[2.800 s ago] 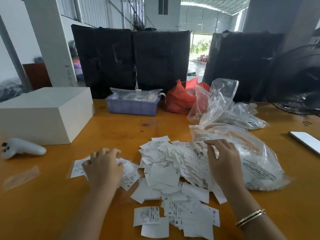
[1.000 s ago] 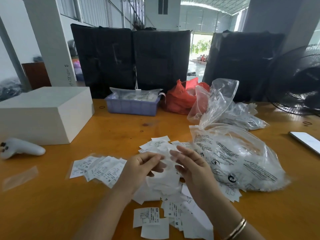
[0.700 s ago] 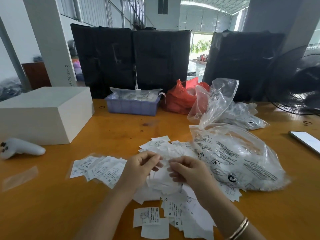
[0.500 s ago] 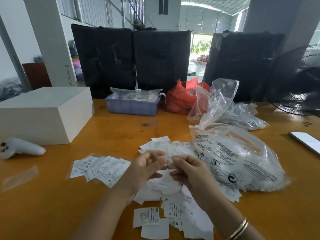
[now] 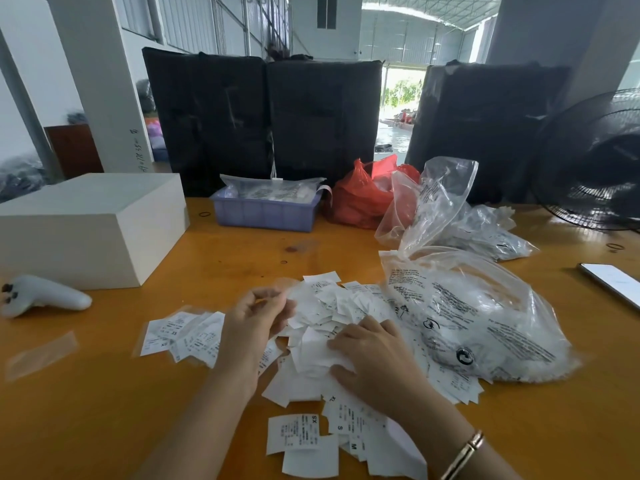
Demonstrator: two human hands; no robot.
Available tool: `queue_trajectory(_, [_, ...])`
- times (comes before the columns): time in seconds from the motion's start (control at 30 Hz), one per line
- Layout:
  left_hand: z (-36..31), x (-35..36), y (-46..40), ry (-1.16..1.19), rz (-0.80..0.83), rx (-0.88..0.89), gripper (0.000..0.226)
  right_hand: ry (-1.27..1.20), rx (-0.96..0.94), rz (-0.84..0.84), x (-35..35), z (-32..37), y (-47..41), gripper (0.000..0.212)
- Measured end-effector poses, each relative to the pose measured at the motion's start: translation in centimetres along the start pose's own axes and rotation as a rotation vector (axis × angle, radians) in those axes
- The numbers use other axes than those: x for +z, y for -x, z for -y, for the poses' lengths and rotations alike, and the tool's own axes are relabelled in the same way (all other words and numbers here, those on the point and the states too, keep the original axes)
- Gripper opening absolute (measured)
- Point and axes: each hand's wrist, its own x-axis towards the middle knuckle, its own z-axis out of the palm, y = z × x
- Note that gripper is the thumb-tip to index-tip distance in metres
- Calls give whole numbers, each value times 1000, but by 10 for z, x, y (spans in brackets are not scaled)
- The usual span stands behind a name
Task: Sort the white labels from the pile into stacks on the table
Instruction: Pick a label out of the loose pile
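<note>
The worktop (image 5: 104,393) is glossy orange-yellow wood. The labels (image 5: 311,344) are white with small black print, as is the clear bag (image 5: 485,317). The box (image 5: 86,220) is off-white, the tray (image 5: 265,213) lilac-blue, the sack (image 5: 360,199) red, the controller (image 5: 45,296) white with dark buttons, the bracelet (image 5: 464,453) gold.

Daylight pours in from the doorway (image 5: 398,98) ahead of me and washes it out, while the black bales (image 5: 263,123) before it stay dark and flat. The table (image 5: 86,410) shines with soft glare, shadows faint. My left hand (image 5: 254,325) blurs at its fingertips. The posts bow outward at the frame's edges.
</note>
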Motion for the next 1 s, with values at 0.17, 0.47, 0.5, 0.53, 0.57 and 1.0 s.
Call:
queue_trajectory(0.17, [3,0,-1,-35,-34,5,10,42,-10,-107,-3,5,2,39])
queue_trajectory(0.47, [3,1,0,-78,-24,45,7,-53,65,-323,-9,8,2,11])
queue_trajectory(0.5, [4,1,0,-96,-31,57,7,-51,57,-326,-9,8,3,8])
queue_trajectory(0.53, [5,1,0,-115,-44,69,6,-52,49,-334,-10,9,3,7])
queue_trajectory(0.57, [5,1,0,-129,-62,80,5,-60,40,-343,-10,10,3,8])
queue_trajectory(1.0, [3,1,-1,-168,-130,127,5,-129,-175,-88,2,14,0,36])
